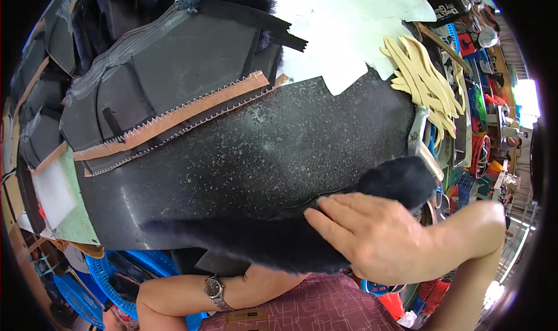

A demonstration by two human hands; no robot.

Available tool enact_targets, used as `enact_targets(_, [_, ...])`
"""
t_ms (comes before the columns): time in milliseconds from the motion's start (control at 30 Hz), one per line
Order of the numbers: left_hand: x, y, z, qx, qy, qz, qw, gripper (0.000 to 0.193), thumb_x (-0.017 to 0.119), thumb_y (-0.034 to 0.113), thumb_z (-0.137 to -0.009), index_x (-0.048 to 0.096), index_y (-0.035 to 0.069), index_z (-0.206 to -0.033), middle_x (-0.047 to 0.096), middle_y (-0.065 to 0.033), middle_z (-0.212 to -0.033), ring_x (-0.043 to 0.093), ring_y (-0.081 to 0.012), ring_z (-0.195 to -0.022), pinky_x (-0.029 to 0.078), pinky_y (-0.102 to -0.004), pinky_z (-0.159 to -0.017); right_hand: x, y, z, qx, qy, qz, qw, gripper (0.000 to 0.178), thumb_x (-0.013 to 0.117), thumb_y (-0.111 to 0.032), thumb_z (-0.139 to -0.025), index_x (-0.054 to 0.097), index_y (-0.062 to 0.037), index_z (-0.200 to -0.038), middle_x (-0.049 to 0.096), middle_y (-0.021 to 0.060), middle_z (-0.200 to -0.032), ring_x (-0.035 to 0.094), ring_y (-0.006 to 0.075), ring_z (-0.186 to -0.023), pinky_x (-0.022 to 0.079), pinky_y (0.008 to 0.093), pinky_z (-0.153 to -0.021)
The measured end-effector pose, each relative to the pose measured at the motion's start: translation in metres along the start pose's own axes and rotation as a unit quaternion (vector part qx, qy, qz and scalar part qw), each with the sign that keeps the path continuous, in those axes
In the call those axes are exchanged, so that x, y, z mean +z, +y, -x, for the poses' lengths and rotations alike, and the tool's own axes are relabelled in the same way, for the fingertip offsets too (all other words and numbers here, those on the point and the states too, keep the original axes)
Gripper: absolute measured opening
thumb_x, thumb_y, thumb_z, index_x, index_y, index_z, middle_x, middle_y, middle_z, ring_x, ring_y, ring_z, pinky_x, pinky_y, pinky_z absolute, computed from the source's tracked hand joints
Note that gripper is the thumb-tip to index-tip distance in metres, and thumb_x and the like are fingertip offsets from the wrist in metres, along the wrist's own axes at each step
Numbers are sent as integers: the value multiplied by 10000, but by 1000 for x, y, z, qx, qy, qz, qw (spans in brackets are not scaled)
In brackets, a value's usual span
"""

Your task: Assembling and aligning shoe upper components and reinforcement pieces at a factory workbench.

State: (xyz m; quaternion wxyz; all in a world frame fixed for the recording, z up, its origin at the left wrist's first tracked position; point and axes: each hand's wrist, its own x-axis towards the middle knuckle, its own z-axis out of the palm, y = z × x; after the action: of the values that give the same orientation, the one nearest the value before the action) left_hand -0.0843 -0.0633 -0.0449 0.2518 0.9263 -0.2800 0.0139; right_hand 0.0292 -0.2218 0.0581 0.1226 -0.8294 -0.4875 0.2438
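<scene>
A long piece of black fur-like material point(250, 244) lies along the front edge of the dark worktable. Its right end bunches up thickly, and a smooth dark edge shows by my fingertips. My right hand point(378, 232) is on it, fingers pressed together and closed over the material, thumb side hidden. From the lower left comes my left forearm, with a wristwatch point(214, 287). Only the base of my left hand point(270, 277) shows; its fingers are hidden beneath the black fur, beside a flat dark flap.
Stacked dark panels point(174, 69) with brown zigzag-stitched strips cover the far left. White sheets point(325, 29) lie at the back, cream strips point(424, 75) at the right edge near a metal-headed tool point(417, 127). Blue baskets point(110, 273) stand below left. People are in the background.
</scene>
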Motion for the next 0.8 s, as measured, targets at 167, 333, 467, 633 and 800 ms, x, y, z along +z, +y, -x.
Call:
enact_targets(167, [8, -12, 7, -52, 67, 60, 995, 396, 558, 359, -882, 572, 82, -1164, 594, -103, -1057, 569, -174, -891, 477, -319, -783, 38, 13, 22, -50, 79, 2, 996, 456, 548, -143, -699, 566, 115, -1075, 617, 253, -1055, 624, 340, -1007, 508, 415, -893])
enact_targets(333, [3, -28, 20, -89, 123, 102, 983, 383, 568, 288, -870, 554, 63, -1179, 594, -108, -1075, 573, -177, -913, 481, -321, -789, 45, 20, 21, -72, 83, 24, 994, 452, 542, -140, -701, 566, 117, -1071, 617, 244, -1072, 618, 345, -1017, 510, 429, -891])
enact_targets(467, [-7, -38, 36, -126, 166, 124, 970, 381, 576, 232, -860, 540, 48, -1192, 595, -112, -1089, 577, -179, -930, 484, -323, -794, 49, 37, 17, -129, 96, -78, 984, 449, 560, -121, -692, 581, 99, -1083, 591, 245, -1154, 605, 342, -1049, 512, 411, -901])
enact_targets(633, [-18, -46, 53, -180, 220, 155, 946, 388, 586, 161, -847, 523, 29, -1207, 595, -117, -1106, 582, -181, -951, 488, -325, -801, 46, 51, 7, -206, 20, -113, 972, 400, 557, -157, -723, 581, 61, -1058, 530, 215, -1268, 543, 315, -1129, 474, 364, -954])
enact_targets(800, [-30, -54, 62, -220, 272, 188, 918, 406, 596, 91, -835, 505, 11, -1222, 596, -123, -1124, 586, -184, -972, 492, -328, -807, 41, 42, -4, -199, -4, -64, 978, 342, 577, -171, -715, 612, -3, -1012, 516, 136, -1326, 514, 246, -1068, 494, 341, -844])
